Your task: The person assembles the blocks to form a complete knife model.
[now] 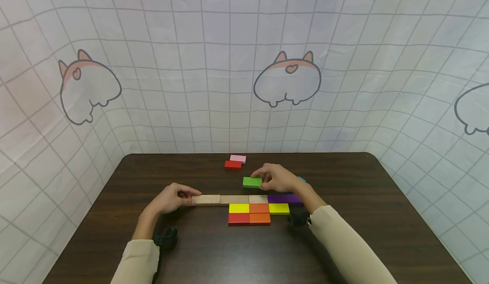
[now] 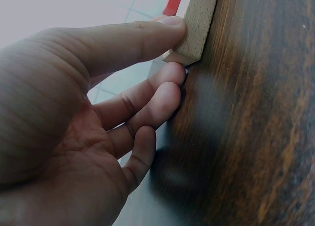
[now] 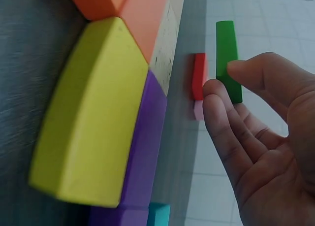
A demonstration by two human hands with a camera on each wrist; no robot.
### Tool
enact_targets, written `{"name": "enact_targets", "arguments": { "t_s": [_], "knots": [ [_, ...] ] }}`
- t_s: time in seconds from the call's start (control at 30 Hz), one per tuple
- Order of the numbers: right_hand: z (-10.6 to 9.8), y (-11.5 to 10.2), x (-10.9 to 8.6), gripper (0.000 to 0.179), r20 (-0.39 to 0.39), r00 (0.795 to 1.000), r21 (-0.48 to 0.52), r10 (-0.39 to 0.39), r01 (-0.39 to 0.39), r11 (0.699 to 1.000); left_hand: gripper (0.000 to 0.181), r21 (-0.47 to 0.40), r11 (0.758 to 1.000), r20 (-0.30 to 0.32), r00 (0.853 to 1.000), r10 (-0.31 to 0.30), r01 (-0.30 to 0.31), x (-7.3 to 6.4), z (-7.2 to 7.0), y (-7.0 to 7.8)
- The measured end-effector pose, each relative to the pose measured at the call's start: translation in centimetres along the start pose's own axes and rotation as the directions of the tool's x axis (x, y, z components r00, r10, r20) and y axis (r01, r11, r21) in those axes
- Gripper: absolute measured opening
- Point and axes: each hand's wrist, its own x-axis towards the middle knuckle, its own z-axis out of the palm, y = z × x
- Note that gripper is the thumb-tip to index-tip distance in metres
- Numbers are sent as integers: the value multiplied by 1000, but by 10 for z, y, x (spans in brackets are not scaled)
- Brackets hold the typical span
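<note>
My right hand pinches a green block by its right end, between thumb and fingers. In the right wrist view that green block is held off the table. At the left end of a row of plain wooden blocks, my left hand grips the outermost wooden block with thumb and index finger. The left wrist view shows the thumb on this wooden block, the other fingers loosely bent by the table. A purple block continues the row rightward.
Yellow, orange and red blocks lie against the row's near side. A red block and a pink block lie farther back. Partly behind the right hand is a blue block. A gridded cloth surrounds the dark table.
</note>
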Motion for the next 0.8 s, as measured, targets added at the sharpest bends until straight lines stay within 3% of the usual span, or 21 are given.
{"name": "enact_targets", "arguments": {
  "t_s": [0.33, 0.8],
  "knots": [
    [5, 4, -50, 38, -37, 998, 60, -47, 50, 997, 25, -4, 1000, 2, 1000, -3, 3, 0, 0, 0],
    [13, 21, -106, 37, -22, 999, 81, -30, 32, 996, 25, -5, 1000, -4, 1000, 1, -1, 0, 1, -1]
  ]
}}
